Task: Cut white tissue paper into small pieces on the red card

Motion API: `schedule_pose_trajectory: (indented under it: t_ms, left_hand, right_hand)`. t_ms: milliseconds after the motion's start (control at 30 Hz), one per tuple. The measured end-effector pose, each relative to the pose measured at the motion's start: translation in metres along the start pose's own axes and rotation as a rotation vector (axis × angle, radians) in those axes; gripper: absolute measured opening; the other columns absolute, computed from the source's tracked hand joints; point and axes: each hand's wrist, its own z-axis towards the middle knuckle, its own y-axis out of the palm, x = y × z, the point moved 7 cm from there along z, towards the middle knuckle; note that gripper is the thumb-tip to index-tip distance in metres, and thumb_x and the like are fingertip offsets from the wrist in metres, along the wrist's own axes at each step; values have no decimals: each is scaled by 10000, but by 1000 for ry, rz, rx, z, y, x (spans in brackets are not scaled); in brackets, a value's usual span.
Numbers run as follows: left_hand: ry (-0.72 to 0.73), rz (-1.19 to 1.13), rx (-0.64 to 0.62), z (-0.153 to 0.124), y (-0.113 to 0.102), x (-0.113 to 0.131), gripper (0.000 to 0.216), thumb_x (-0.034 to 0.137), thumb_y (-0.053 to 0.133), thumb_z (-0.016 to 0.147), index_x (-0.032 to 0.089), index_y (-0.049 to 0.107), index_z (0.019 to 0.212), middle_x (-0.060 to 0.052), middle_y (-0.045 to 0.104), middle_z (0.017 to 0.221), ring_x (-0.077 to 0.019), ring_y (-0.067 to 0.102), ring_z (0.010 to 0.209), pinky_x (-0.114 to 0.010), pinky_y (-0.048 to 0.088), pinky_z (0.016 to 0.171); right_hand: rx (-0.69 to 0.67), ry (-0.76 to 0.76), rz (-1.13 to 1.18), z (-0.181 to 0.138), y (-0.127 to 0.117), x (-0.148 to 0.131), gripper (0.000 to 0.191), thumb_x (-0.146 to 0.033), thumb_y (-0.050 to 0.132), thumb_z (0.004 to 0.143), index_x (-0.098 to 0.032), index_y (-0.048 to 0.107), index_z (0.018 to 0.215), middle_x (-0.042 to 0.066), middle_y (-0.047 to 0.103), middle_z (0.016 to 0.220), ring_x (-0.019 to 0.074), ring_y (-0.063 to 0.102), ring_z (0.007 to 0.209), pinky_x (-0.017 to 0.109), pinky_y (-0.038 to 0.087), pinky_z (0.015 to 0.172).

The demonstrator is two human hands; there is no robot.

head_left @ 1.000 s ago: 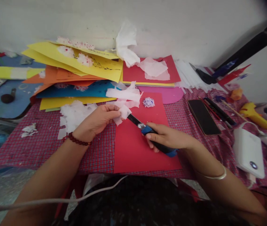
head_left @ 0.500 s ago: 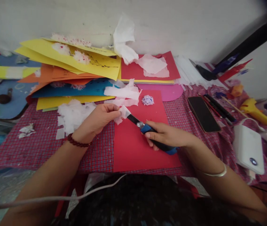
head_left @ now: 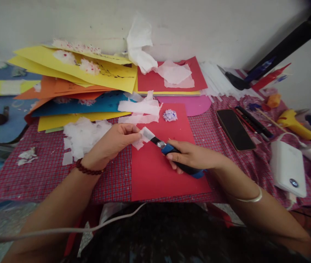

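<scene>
Head view: left hand [head_left: 111, 144] pinches a small folded piece of white tissue paper [head_left: 144, 136] between thumb and fingertips. Right hand [head_left: 191, 157] is closed around the handle of a blue-and-black utility knife [head_left: 169, 149], with the blade tip touching the tissue piece. Both hands are above a flat red paper sheet [head_left: 158, 179] on a red checked tablecloth [head_left: 43, 171]. A loose pile of white tissue scraps [head_left: 83, 133] is just left of the left hand. A small white-and-purple tissue flower [head_left: 169, 115] lies beyond the knife, on the red sheet. A black phone [head_left: 235, 129] and a white power bank [head_left: 288, 168] are right of the right hand, well apart from it.
</scene>
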Motion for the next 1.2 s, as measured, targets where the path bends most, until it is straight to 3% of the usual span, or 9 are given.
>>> schedule_pose_trajectory:
  t_ms: [300,400,533,633,767,867,1033,1133,1200]
  left_hand:
    - [-33,-7,-132,-2,15,-5,135,261,742,678,164,659,723,14,649,711,-113,571,671,-260,463,685]
    - [90,143,-155,-4,17,6,99,249,715,707,168,662,728,9,624,761,-121,547,712,-272,445,709]
    - [307,377,-52,-9,14,25,128,192,707,686,170,608,608,14,573,788,-119,507,738,-269,403,720]
    - [322,416,-22,-11,13,26,148,175,701,691,172,589,593,21,545,737,-107,466,678,-258,371,648]
    - [129,191,-78,-9,17,8,54,191,674,729,180,623,714,41,541,637,-81,423,547,-231,331,524]
    - [12,-58,-109,-7,24,-2,86,149,661,695,175,591,736,38,594,618,-67,482,504,-205,374,494]
    - [-34,-367,-164,-5,36,-5,146,219,701,685,158,613,783,-14,680,711,-113,641,628,-236,524,611]
    - [-22,-360,-141,-3,38,-7,218,332,736,735,160,613,785,-9,668,692,-103,622,596,-220,502,564]
    - [12,-299,-105,-2,36,-7,226,318,766,727,161,606,752,9,649,671,-80,587,565,-200,470,536]
  right_hand:
    - [2,-28,14,3,1,1,308,-493,483,1002,-203,412,928,-19,613,748,91,626,565,208,511,516]
    - [12,-40,14,3,1,0,332,-520,485,993,-203,411,932,-19,611,742,93,623,563,210,513,508]
    - [25,-46,4,2,0,0,332,-521,482,993,-204,412,930,-15,605,737,105,628,584,223,525,518]
    - [33,-48,-36,2,1,-1,314,-502,480,998,-202,420,928,-2,608,764,109,627,600,229,526,527]
    - [70,-54,-77,2,1,-2,294,-481,479,1000,-197,431,942,9,612,776,118,632,628,239,534,550]
    - [94,-59,-68,2,-1,-4,306,-494,478,996,-194,432,955,11,616,776,121,635,635,244,542,561]
    - [106,-60,-49,2,-2,-6,339,-526,476,990,-190,432,974,12,613,781,117,634,629,239,543,562]
    - [108,-70,-49,1,-2,-7,337,-525,479,991,-191,436,988,11,615,785,114,634,627,235,544,564]
    - [111,-78,-59,2,-2,-6,335,-525,483,990,-192,437,993,12,617,791,116,633,628,238,546,566]
